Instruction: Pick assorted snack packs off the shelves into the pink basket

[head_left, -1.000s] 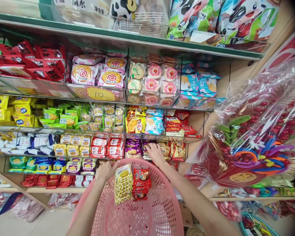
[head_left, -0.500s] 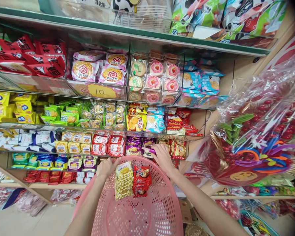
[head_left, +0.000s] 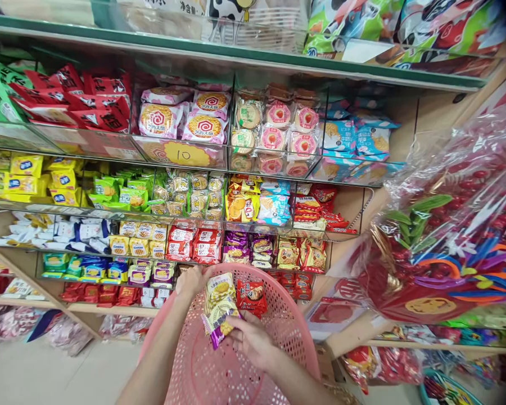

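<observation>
My left hand point(head_left: 189, 283) grips the far rim of a pink perforated basket point(head_left: 287, 343) that I hold in front of the snack shelves. My right hand point(head_left: 251, 339) is over the basket, fingers closed on a small purple snack packet point(head_left: 218, 325). Inside the basket, against its far wall, lie a stack of yellow-and-white biscuit packets point(head_left: 217, 288) and a red snack packet point(head_left: 252, 295). The same purple packets point(head_left: 236, 247) sit in a clear bin on the shelf just beyond the basket.
Clear acrylic bins hold rows of packets: red ones point(head_left: 82, 104) top left, pink round cakes point(head_left: 284, 132), yellow point(head_left: 29, 180) and green point(head_left: 118, 191) below. A cellophane-wrapped red decoration point(head_left: 447, 242) juts out on the right. A green shelf edge point(head_left: 236, 62) runs overhead.
My right hand left the purple-packet bin on the shelf and came down over the basket with a purple packet in it. The view shifted slightly left.
</observation>
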Motion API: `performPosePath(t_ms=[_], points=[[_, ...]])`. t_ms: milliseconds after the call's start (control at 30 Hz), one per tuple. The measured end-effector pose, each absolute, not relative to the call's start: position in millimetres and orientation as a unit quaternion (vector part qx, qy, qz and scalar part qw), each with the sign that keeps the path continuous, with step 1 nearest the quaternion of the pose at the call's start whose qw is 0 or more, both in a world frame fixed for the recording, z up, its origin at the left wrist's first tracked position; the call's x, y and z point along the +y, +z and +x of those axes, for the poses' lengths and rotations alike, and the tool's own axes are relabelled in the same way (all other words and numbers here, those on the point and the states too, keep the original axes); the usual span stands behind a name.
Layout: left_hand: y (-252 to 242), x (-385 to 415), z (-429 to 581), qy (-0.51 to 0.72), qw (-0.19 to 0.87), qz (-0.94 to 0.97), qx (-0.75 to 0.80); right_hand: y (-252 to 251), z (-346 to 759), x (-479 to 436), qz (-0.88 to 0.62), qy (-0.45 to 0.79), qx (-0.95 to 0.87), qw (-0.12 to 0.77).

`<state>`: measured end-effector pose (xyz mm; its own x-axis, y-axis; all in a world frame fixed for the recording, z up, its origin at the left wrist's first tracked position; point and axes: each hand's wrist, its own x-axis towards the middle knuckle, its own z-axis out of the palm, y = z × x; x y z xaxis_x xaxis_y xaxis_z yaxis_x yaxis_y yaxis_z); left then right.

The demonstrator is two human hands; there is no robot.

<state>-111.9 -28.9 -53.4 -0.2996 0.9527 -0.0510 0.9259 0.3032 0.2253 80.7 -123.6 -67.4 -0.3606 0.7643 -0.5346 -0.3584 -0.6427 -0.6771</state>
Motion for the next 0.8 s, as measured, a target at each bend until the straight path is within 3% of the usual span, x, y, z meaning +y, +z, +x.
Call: performPosePath(t_ms=[300,567,800], points=[[-44.2,-32.5,-108.7,0.071,0.098,0.577,0.808,-85.6,80.4,-136.3,-0.438,0.807,-0.239,0.315],[-39.2,-34.1,-107.2,0.07,0.088,0.583,0.805,-127.8,73.5,-149.1,-0.541,0.775,-0.264,0.192],[-41.3,-31.9,-106.8,0.072,0.085,0.578,0.808,-143.0,48.0,-147.8,-0.569,0.756,-0.269,0.179]])
